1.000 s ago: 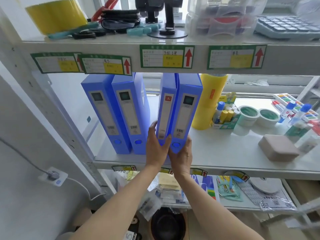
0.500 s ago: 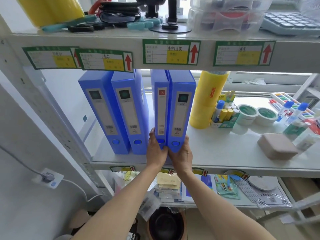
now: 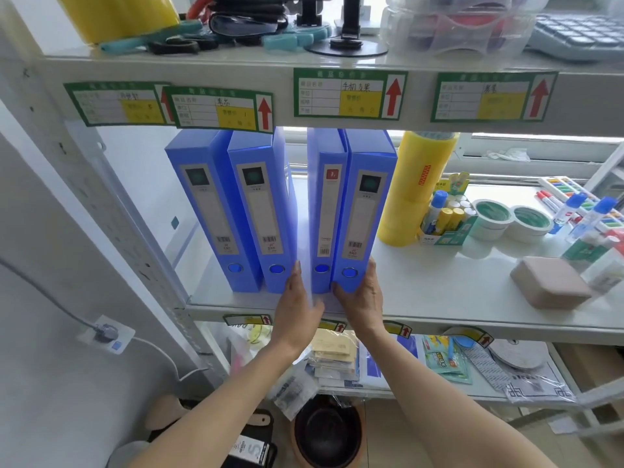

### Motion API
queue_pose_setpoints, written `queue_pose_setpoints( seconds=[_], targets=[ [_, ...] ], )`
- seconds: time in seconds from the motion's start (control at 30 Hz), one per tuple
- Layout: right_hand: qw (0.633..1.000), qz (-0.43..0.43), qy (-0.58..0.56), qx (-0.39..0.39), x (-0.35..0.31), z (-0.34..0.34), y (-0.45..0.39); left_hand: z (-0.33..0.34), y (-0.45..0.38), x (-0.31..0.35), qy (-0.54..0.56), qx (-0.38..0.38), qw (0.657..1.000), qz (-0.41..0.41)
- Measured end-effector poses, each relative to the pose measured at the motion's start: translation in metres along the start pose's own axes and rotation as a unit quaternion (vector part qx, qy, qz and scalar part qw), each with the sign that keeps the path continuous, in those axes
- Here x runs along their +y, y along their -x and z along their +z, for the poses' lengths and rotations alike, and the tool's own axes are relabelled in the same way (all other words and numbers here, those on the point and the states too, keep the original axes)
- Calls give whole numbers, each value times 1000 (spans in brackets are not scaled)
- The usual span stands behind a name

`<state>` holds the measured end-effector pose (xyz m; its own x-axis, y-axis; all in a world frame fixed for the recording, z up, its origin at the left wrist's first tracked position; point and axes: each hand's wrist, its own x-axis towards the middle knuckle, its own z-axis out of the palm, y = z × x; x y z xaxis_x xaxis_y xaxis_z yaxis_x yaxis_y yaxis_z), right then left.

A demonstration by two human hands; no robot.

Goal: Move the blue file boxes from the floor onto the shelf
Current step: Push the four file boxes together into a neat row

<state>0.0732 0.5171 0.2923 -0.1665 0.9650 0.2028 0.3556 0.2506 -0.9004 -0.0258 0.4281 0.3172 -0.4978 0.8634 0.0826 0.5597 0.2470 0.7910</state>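
Fingers (image 3: 368, 282) of both hands flank two upright file boxes (image 3: 351, 211).

Yellow tape rolls (image 3: 417, 187), white tape rolls (image 3: 510, 219) and what looks like a tan case (image 3: 550, 282) sit together.

Narrow gap btwn file-box pairs (image 3: 301, 211); yellow roll (image 3: 413, 187) rt.

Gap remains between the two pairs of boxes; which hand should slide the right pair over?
Right. The right hand is on the outer box and can push leftward; the left hand sits in the gap.
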Motion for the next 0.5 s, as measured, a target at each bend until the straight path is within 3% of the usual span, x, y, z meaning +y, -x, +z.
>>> queue_pose_setpoints(
  seconds=[0.13, 0.27, 0.37, 0.5],
  targets=[
    [1000, 22, -2, 6, 5, -2, 2, -30, 19, -21, -2, 161, 984, 80],
    [993, 24, 46, 104, -4, -8, 24, -66, 6, -35, 76, 305, 949, 17],
    [983, -30, 78, 163, -17, -2, 47, -86, -18, -42, 125, 270, 954, -49],
    [990, 47, 41, 128, -25, 2, 42, -115, -46, -55, 227, 83, 969, -57]
  ],
)
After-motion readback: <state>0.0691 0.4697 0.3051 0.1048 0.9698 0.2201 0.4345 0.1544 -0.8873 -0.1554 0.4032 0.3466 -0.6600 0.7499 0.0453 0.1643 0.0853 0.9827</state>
